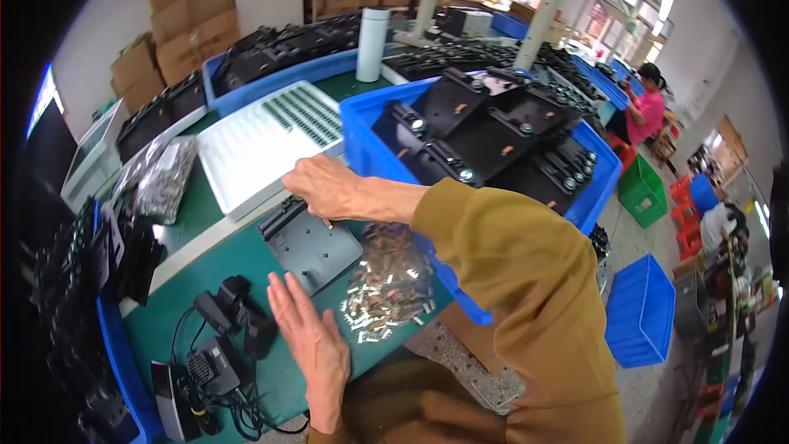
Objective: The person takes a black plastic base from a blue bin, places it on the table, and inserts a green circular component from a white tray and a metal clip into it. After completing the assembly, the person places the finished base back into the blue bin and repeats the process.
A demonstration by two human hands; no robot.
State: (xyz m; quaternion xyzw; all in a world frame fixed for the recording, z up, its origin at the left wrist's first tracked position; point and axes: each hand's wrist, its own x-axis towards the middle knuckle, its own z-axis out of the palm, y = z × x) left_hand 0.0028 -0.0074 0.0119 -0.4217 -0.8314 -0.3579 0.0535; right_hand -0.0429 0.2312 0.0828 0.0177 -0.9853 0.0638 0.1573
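On the flat green tabletop [168, 316], the grey rectangular panel [306, 248] is flanked on its right by the clear plastic bag of small metal pieces [386, 284]. Behind is set the shallow white rectangular tray [242, 152]; at front left, black corded box-shaped devices [218, 366] are laid. Black flat panels [514, 127] are piled in the deep blue plastic crate [360, 127], right of the tray.

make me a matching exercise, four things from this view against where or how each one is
1. grey panel
2. pale cylindrical flask
3. white tray
4. green crate

A. on the floor
B. holding rows of small dark parts
C. between the left hand and right hand
D. standing upright

Pairs: 1-C, 2-D, 3-B, 4-A
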